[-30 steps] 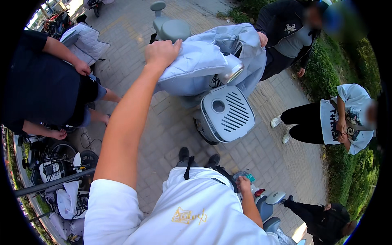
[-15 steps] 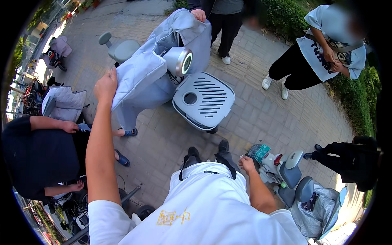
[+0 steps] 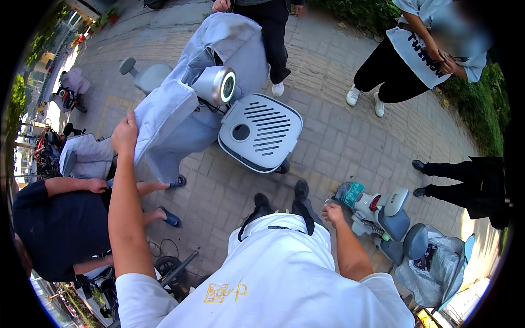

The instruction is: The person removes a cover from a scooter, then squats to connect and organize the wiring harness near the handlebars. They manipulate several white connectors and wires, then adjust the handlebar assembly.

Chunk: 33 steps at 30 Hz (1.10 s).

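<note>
My left hand (image 3: 124,133) grips the edge of a grey padded windshield cover (image 3: 168,126) on a scooter. Beside the cover sit a silver headlamp (image 3: 214,85) with a lit ring and a grey plastic front box (image 3: 260,133) with a slotted lid. Behind them is the scooter's grey seat (image 3: 151,76). My right hand (image 3: 332,213) hangs low by my hip, near a parked white scooter (image 3: 386,224), with its fingers pinched on something small that I cannot make out.
A person in dark trousers (image 3: 272,38) stands behind the cover, one in a white T-shirt (image 3: 404,60) at upper right, one in black (image 3: 459,186) at right, and one in slippers (image 3: 60,229) at left. Other two-wheelers (image 3: 46,145), paving (image 3: 328,147) and a hedge (image 3: 484,128) surround us.
The covered scooter appears farther left and my left hand, still on the cover, is lower and further left. The other person's hand by the cover's top has moved up and left, apparently off it.
</note>
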Each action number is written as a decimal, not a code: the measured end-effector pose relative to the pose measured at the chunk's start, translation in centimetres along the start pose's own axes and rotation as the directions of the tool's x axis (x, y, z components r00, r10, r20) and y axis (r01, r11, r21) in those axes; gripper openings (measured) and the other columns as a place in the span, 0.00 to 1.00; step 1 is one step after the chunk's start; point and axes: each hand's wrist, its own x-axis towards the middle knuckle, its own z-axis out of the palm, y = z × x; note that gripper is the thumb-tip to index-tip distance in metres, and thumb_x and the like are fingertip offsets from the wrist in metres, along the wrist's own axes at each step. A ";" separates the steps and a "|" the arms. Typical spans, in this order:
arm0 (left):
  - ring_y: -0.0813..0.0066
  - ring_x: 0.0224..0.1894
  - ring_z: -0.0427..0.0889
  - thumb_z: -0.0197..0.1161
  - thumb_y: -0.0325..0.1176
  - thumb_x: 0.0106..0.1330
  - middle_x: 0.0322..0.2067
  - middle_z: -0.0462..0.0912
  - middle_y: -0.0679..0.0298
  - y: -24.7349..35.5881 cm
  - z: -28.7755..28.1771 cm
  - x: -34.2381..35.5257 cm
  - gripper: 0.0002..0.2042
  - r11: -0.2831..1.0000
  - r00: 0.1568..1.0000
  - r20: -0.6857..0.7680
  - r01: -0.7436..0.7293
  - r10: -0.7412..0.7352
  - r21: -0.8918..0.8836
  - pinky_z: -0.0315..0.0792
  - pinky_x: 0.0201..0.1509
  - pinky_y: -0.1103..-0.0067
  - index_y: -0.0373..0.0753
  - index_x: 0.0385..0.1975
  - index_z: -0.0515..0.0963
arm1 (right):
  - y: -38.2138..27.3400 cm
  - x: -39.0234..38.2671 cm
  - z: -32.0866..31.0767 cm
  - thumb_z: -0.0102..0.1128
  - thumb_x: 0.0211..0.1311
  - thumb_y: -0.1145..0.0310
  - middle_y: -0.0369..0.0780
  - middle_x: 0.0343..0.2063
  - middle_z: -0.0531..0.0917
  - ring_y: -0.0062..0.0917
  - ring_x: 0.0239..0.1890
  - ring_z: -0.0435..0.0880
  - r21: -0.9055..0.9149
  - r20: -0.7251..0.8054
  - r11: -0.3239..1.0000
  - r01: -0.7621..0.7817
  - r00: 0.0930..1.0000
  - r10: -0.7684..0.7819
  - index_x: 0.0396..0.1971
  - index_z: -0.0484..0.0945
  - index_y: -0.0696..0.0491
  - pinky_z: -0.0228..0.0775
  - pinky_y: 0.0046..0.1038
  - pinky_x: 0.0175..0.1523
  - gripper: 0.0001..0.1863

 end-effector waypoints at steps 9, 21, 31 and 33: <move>0.41 0.45 0.80 0.35 0.51 0.70 0.40 0.82 0.43 -0.9 1.1 3.3 0.28 0.963 0.972 0.188 -0.178 0.140 0.202 0.72 0.51 0.55 0.37 0.41 0.82 | -3.4 2.3 -0.4 0.53 0.67 0.59 0.38 0.31 0.81 0.25 0.31 0.80 -0.026 0.027 0.998 0.057 0.998 -0.056 0.36 0.77 0.56 0.70 0.27 0.32 0.13; 0.41 0.49 0.78 0.34 0.57 0.69 0.44 0.82 0.46 1.6 0.2 1.7 0.31 0.993 0.994 0.079 0.067 -0.075 0.095 0.71 0.52 0.56 0.42 0.43 0.82 | -2.9 1.5 1.4 0.54 0.67 0.60 0.39 0.35 0.81 0.23 0.32 0.79 -0.026 0.027 1.000 0.001 1.000 0.000 0.41 0.76 0.56 0.70 0.26 0.32 0.14; 0.40 0.49 0.77 0.32 0.59 0.70 0.44 0.81 0.45 0.2 1.6 2.1 0.33 0.989 0.992 0.102 0.056 -0.070 0.136 0.70 0.53 0.56 0.41 0.48 0.80 | -3.0 2.6 1.1 0.55 0.66 0.60 0.37 0.34 0.82 0.21 0.31 0.79 0.057 -0.007 0.998 0.030 1.000 -0.030 0.41 0.78 0.55 0.70 0.25 0.34 0.14; 0.40 0.49 0.77 0.32 0.59 0.70 0.44 0.81 0.44 0.0 1.8 2.3 0.33 0.990 0.995 0.082 0.049 -0.060 0.134 0.70 0.53 0.55 0.40 0.47 0.81 | -2.5 3.5 1.7 0.55 0.66 0.60 0.37 0.34 0.83 0.21 0.31 0.79 0.135 0.017 0.991 0.004 1.000 -0.006 0.42 0.78 0.55 0.70 0.25 0.33 0.14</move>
